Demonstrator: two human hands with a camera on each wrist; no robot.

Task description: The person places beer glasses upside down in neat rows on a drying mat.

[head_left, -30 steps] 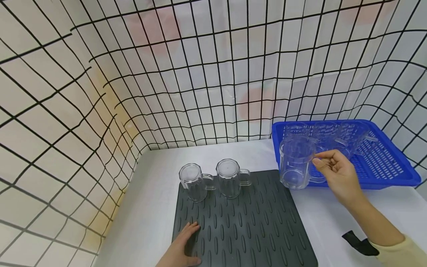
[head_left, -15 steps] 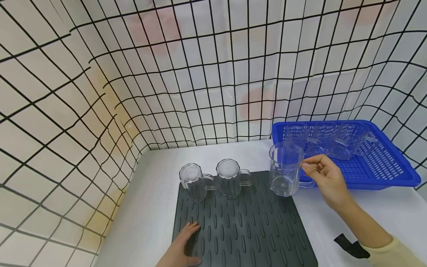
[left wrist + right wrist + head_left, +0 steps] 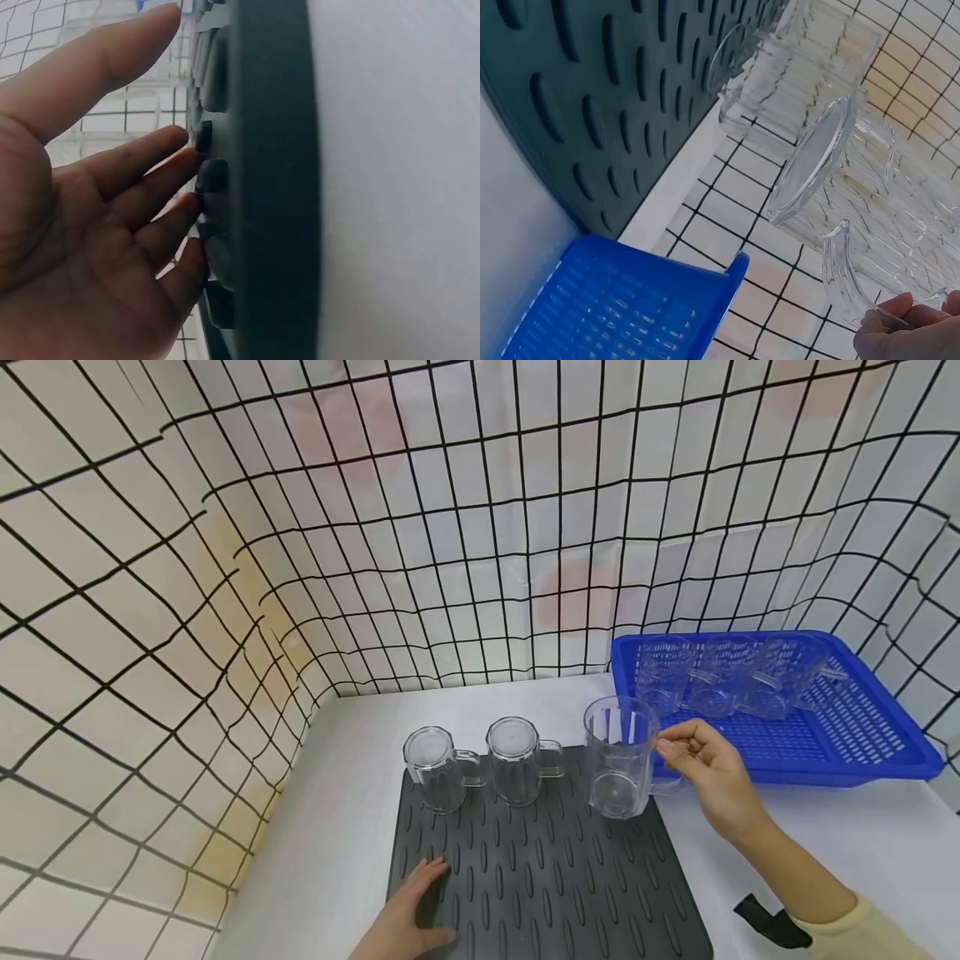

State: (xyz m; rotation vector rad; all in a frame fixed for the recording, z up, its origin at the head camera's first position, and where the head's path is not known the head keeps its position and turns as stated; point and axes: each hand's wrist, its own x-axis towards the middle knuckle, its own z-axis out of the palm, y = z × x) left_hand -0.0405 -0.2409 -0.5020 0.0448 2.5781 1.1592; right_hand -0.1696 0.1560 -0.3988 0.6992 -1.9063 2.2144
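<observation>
My right hand (image 3: 708, 777) pinches the handle of a clear glass mug (image 3: 618, 760), held upright over the far right corner of the dark ribbed mat (image 3: 540, 877). In the right wrist view, thumb and fingertips grip that handle (image 3: 844, 277) and the mug's base faces the camera. Two more glass mugs stand upside down at the mat's far edge, a left one (image 3: 437, 777) and a right one (image 3: 516, 768), handles pointing right. My left hand (image 3: 408, 914) rests its fingertips on the mat's left edge; the left wrist view shows the fingers (image 3: 157, 180) extended and holding nothing.
A blue plastic basket (image 3: 862, 760) at the back right holds several clear glass mugs (image 3: 716, 681). Black wire grid panels (image 3: 487, 527) rise behind and to the left of the white table (image 3: 315, 827). A black strip (image 3: 772, 925) lies by the right sleeve.
My right hand has carried the mug left and nearer, from the basket's front left corner to over the mat. The left hand and the two mugs on the mat have stayed put.
</observation>
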